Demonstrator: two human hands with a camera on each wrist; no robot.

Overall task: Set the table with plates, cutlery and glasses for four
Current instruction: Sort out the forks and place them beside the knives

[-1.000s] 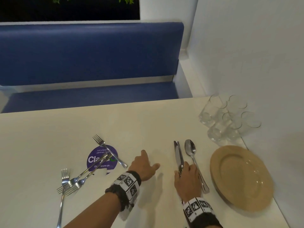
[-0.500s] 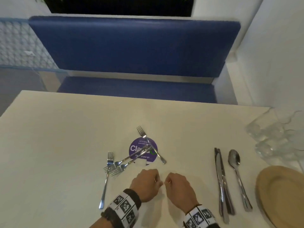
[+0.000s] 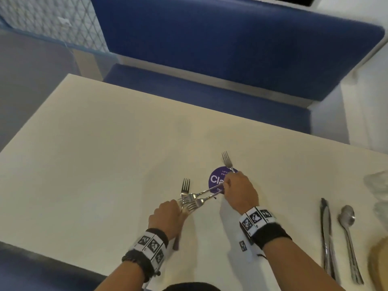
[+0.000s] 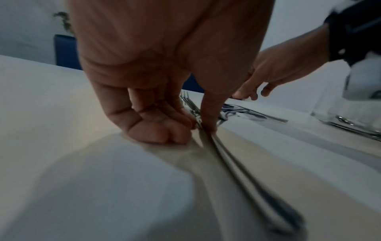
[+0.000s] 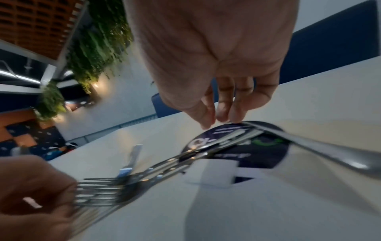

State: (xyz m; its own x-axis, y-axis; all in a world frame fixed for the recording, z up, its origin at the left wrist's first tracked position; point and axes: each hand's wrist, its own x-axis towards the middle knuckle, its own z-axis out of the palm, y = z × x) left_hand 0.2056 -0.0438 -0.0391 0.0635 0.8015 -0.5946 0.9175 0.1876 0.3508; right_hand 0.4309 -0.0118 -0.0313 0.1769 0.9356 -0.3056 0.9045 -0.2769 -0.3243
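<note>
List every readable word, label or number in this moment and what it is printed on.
"Cla", large white letters cut off by the right hand, on the round purple sticker on the table.
"Let's", start of the small line above it on the same sticker; the other small lines are too blurred to read.
The wristbands carry only square marker patterns.

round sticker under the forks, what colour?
Purple with white lettering; the round sticker shows best in the head view, beneath the forks.

Dim indoor light; soft shadows; wrist views motion-blurred, edges warped.
</note>
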